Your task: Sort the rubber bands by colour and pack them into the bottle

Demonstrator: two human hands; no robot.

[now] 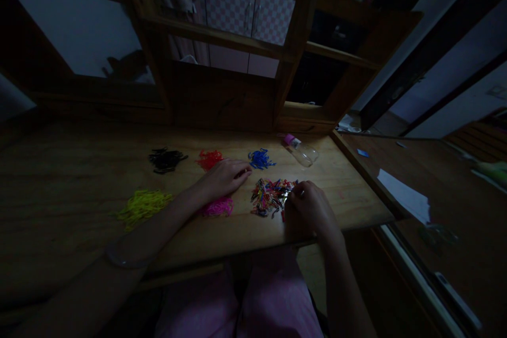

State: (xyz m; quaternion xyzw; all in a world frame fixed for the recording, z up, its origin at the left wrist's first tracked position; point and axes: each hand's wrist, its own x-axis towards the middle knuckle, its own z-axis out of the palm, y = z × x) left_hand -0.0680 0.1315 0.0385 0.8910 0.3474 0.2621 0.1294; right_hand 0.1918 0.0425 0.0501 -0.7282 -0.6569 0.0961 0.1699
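Touching the right edge of the mixed heap (270,196): right hand (311,203), fingers bent inward; grip and any held piece cannot be told. Heap lies on the wooden tabletop (237,232), between the two hands. Appearance: small, thin, curved pieces, tangled and loosely spread; red, black, blue, yellow and pink visible, with a bright glint near the right fingertips. Left hand (226,178) between red pile (208,159) and pink pile (218,207), fingers curled loosely; contents cannot be told. Single-colour piles: blue pile (260,159) beyond heap; black pile (165,160) and larger yellow pile (144,207) farther left. Clear bottle (304,153), purple cap, lying on its side right of blue.
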